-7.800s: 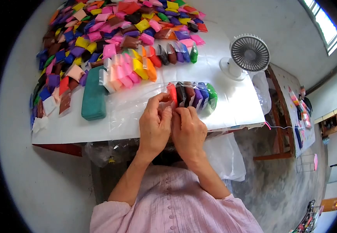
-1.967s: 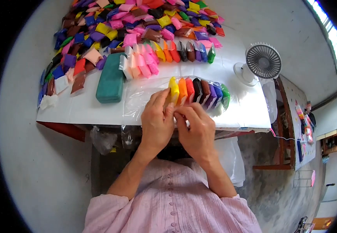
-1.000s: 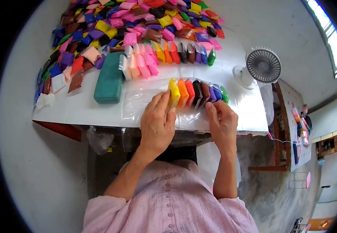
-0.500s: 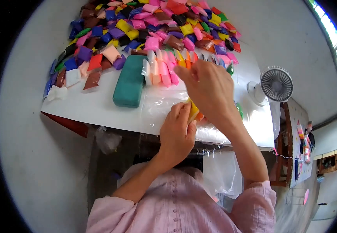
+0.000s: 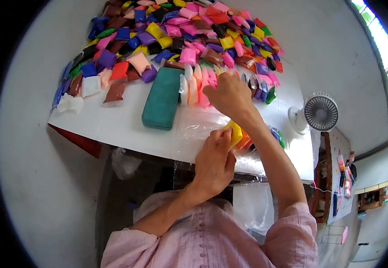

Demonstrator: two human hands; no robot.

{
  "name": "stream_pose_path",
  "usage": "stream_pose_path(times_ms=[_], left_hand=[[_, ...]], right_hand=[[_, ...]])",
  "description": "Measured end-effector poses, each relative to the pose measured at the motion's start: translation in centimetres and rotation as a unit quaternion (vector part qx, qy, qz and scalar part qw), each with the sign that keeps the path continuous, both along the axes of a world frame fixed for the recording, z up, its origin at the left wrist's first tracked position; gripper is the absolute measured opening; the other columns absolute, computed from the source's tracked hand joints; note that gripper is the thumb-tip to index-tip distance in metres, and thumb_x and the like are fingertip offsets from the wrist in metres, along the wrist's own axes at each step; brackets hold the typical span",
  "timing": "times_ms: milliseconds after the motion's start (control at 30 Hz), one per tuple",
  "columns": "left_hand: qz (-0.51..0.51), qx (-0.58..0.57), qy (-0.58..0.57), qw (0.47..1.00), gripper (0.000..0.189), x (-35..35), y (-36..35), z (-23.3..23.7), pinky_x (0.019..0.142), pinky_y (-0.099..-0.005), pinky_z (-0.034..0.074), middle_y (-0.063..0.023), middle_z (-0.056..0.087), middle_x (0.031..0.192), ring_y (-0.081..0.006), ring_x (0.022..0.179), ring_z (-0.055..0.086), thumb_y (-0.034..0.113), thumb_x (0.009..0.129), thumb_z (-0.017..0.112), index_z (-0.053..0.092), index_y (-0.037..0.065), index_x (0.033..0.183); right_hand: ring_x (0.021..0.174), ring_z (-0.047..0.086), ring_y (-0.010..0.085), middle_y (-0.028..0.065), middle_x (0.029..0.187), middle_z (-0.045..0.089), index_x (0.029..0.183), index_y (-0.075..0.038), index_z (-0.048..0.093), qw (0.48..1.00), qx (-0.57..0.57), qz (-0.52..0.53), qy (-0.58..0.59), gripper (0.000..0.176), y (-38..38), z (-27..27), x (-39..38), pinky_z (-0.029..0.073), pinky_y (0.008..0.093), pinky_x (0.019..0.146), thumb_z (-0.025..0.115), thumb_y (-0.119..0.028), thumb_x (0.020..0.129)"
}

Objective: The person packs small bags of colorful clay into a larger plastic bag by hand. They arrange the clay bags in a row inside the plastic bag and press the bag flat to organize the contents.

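Observation:
My left hand (image 5: pixel 214 163) is closed around the near end of a row of small soft packets, with a yellow packet (image 5: pixel 235 134) at its fingertips. Orange and green packets (image 5: pixel 280 137) continue that row to the right, partly behind my right forearm. My right hand (image 5: pixel 230 96) is bent over the farther row, its thumb beside the pink packets (image 5: pixel 206 91). Its fingers are curled together, and what they pinch is hidden. White and peach packets (image 5: pixel 192 89) stand left of it; purple and green ones (image 5: pixel 259 89) stand right. Clear plastic film (image 5: pixel 196 127) lies under the rows.
A teal case (image 5: pixel 162 100) lies left of the rows. Behind spreads a large heap of coloured packets (image 5: pixel 189 31). A white fan (image 5: pixel 320 111) stands at the right table edge. Clear bags (image 5: pixel 253 203) hang below the table's front edge.
My right hand has moved slightly left and down toward the pink packets in the view. More of the yellow packet shows at my left hand. The whole view has shifted a little.

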State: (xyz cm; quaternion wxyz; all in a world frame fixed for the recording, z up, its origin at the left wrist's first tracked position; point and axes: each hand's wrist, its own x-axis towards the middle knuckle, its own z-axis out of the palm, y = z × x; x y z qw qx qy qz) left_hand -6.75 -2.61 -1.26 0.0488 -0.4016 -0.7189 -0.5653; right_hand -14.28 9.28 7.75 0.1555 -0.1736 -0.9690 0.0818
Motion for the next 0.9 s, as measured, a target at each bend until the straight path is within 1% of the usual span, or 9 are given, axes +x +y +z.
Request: stream_pose_path(times_ms=[400,500,533,567,600,700,767,800,900], left_hand=[[0.005,-0.006,-0.021,1.0,0.056,0.1,0.0,0.0,0.092,-0.045,0.045,-0.0227,0.052,0.117,-0.0422,0.106,0.054,-0.007,0.08,0.05,0.04,-0.001,0.135],[0.005,0.035,-0.003,0.999,0.057,0.1,-0.1,-0.3,0.093,-0.0446,0.045,-0.0237,0.052,0.117,-0.042,0.107,0.054,-0.006,0.081,0.048,0.037,-0.003,0.138],[-0.002,0.045,0.01,0.999,0.066,-0.1,0.0,-0.6,0.089,-0.0494,0.043,-0.0248,0.05,0.114,-0.0429,0.104,0.051,-0.005,0.078,0.048,0.03,-0.005,0.142],[0.0,0.038,-0.003,0.999,0.063,-0.1,0.1,-0.5,0.09,-0.0476,0.044,-0.0249,0.052,0.114,-0.0424,0.105,0.053,-0.006,0.08,0.047,0.032,-0.005,0.141],[0.002,0.033,-0.015,0.999,0.06,-0.2,0.1,-0.2,0.092,-0.0457,0.045,-0.0249,0.053,0.115,-0.042,0.106,0.054,-0.006,0.081,0.046,0.033,-0.005,0.14],[0.019,0.055,-0.01,0.998,0.057,0.0,0.0,-0.3,0.09,-0.0445,0.047,-0.0252,0.057,0.114,-0.0426,0.103,0.057,-0.009,0.082,0.044,0.038,-0.003,0.138],[0.021,0.068,-0.003,0.997,0.057,-0.1,-0.1,-0.5,0.088,-0.045,0.048,-0.0259,0.058,0.114,-0.0439,0.104,0.058,-0.01,0.082,0.043,0.038,-0.001,0.138],[0.021,0.075,-0.002,0.997,0.057,-0.2,-0.1,-0.6,0.087,-0.0453,0.049,-0.0263,0.059,0.114,-0.0446,0.104,0.058,-0.01,0.083,0.042,0.039,-0.001,0.139],[0.014,0.093,-0.026,0.995,0.057,-0.2,0.1,-0.8,0.086,-0.0457,0.049,-0.0273,0.06,0.113,-0.0464,0.106,0.058,-0.011,0.084,0.041,0.038,0.001,0.14]], right_hand=[[0.08,0.067,0.0387,0.0227,0.081,0.067,0.08,0.003,0.065,0.999,0.054,-0.008,0.005,0.036,-0.7,0.3,0.3,0.053,0.047,0.072,0.066,-0.031,0.071],[0.077,0.066,0.0368,0.022,0.078,0.066,0.078,0.003,0.064,0.996,0.053,-0.04,0.054,0.036,-1.4,3.0,2.8,0.052,0.0453,0.071,0.067,-0.032,0.071],[0.075,0.065,0.0371,0.0221,0.076,0.065,0.076,0.003,0.064,0.992,0.054,-0.043,0.103,0.037,-1.2,3.2,3.9,0.051,0.0448,0.071,0.067,-0.034,0.071],[0.074,0.064,0.0375,0.0222,0.073,0.065,0.075,0.003,0.063,0.986,0.056,-0.044,0.151,0.038,-1.1,3.4,5.2,0.05,0.0443,0.071,0.067,-0.035,0.071],[0.07,0.068,0.0336,0.022,0.075,0.067,0.077,0.006,0.067,0.986,0.039,-0.039,0.155,0.035,-1.7,4.6,6.8,0.051,0.042,0.066,0.066,-0.029,0.074],[0.061,0.066,0.0228,0.0181,0.069,0.066,0.084,0.009,0.067,0.961,-0.175,-0.015,0.212,0.038,-2.8,4.4,11.2,0.05,0.0344,0.059,0.071,-0.028,0.074],[0.057,0.057,0.0114,0.01,0.063,0.063,0.088,0.009,0.068,0.923,-0.315,-0.031,0.218,0.036,-3.4,2.6,13.2,0.046,0.0261,0.056,0.074,-0.023,0.075],[0.061,0.052,0.0067,0.0031,0.065,0.061,0.089,0.009,0.067,0.9,-0.368,-0.025,0.23,0.033,-3.4,1.3,13.7,0.045,0.0234,0.056,0.074,-0.021,0.078],[0.062,0.049,0.0029,-0.0019,0.071,0.059,0.092,0.008,0.067,0.876,-0.417,-0.024,0.24,0.029,-3.5,-0.9,14.5,0.04,0.0204,0.055,0.073,-0.019,0.084]])
